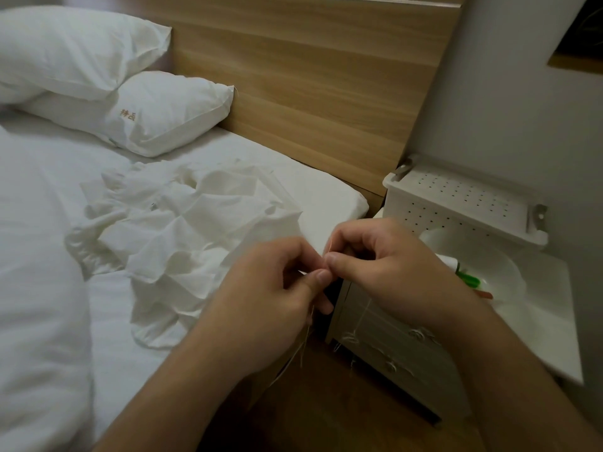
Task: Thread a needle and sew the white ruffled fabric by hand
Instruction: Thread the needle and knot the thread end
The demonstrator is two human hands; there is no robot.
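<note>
Needle too small to make out between pinching fingertips, thread faint below left hand, green item partly hidden behind right hand

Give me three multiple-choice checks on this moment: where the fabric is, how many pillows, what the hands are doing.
1. The white ruffled fabric lies:
A on the bed
B on the nightstand
C on the floor

2. Pillows by the headboard:
A one
B two
C four

3. The hands are:
A flat on the bed
B pinching thread between them
C holding the fabric

Key: 1 A, it is crumpled on the sheet. 2 B, one pillow leans on another. 3 B, left hand and right hand meet fingertip to fingertip on the thread, off the fabric.
</note>
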